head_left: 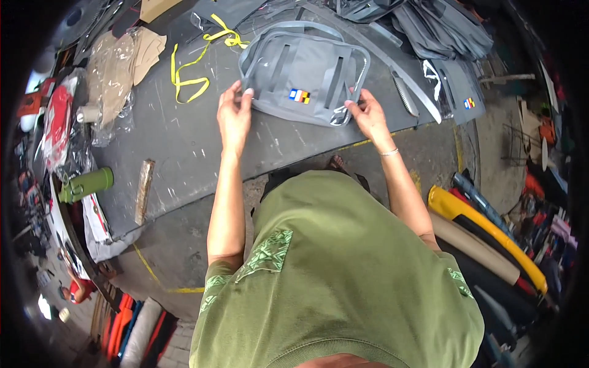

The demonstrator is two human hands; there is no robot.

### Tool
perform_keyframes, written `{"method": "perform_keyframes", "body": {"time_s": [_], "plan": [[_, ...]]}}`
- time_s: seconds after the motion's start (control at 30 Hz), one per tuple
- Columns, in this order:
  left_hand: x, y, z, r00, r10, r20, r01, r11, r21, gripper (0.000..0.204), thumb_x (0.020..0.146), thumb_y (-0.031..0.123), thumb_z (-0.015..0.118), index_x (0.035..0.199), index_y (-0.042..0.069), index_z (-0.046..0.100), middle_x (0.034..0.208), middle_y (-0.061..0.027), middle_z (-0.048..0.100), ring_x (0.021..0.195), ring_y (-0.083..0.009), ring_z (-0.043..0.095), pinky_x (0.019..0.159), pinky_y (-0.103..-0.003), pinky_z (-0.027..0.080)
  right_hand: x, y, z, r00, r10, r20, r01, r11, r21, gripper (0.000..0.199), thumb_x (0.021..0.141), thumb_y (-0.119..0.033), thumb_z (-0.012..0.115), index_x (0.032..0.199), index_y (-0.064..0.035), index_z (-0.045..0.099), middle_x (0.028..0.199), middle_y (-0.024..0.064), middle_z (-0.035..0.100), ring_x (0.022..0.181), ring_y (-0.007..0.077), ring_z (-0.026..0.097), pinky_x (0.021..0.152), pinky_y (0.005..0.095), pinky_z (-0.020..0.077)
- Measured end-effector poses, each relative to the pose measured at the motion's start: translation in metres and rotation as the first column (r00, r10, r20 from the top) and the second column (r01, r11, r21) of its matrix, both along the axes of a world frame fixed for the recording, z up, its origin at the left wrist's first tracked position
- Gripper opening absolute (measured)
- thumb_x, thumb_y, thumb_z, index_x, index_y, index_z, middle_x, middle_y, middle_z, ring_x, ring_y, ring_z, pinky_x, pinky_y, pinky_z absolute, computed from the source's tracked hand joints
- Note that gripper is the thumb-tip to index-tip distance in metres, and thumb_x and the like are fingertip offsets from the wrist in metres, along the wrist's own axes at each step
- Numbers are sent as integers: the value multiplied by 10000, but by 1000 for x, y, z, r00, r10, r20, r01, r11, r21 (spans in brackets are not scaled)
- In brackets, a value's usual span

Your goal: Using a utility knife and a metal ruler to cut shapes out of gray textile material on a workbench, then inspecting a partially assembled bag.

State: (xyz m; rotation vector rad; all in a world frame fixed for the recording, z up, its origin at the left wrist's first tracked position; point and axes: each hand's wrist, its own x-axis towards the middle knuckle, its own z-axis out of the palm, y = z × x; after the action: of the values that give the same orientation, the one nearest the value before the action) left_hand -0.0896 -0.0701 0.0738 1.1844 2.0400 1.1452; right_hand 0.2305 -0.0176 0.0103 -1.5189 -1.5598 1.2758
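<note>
A grey fabric bag panel (304,76) with grey straps and a small coloured patch lies flat on the dark worktable (184,141). My left hand (234,113) holds its near left edge, fingers pinching the fabric. My right hand (367,113) grips the near right corner by a strap loop. A thin bracelet sits on my right wrist.
A yellow measuring tape (190,67) lies left of the panel. A stack of grey fabric pieces (442,30) sits at the far right, with another patched panel (460,92). A green bottle (86,184) and a wooden ruler (144,190) lie at left. Rolled materials (485,233) lean at right.
</note>
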Motion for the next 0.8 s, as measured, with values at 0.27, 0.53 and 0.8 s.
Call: {"method": "perform_keyframes", "body": {"time_s": [0.27,0.53,0.8], "plan": [[-39,20,-10,921,-361,146,380,917,-125,538,931,137,727,1433,24,570,1024,-50,518,798,-130,549,784,-260,498,-6,-24,8,977,-210,-43,210,978,1,293,967,-115,711,1248,-42,671,942,-12,650,857,75,566,793,248,457],[-60,-35,1,855,-388,344,444,890,-101,251,894,74,770,1072,59,594,966,21,475,791,-86,472,750,-255,439,-9,-15,55,992,-128,-10,128,982,140,258,985,-179,700,1191,-30,744,972,14,599,894,102,566,846,242,460],[-56,-9,-16,894,-155,420,220,969,-111,475,896,106,804,1243,-4,499,969,-34,659,857,-118,606,829,-280,499,10,14,31,984,155,89,-161,985,59,390,1047,-362,608,1289,-76,717,1133,86,689,1122,174,583,1010,296,446]]}}
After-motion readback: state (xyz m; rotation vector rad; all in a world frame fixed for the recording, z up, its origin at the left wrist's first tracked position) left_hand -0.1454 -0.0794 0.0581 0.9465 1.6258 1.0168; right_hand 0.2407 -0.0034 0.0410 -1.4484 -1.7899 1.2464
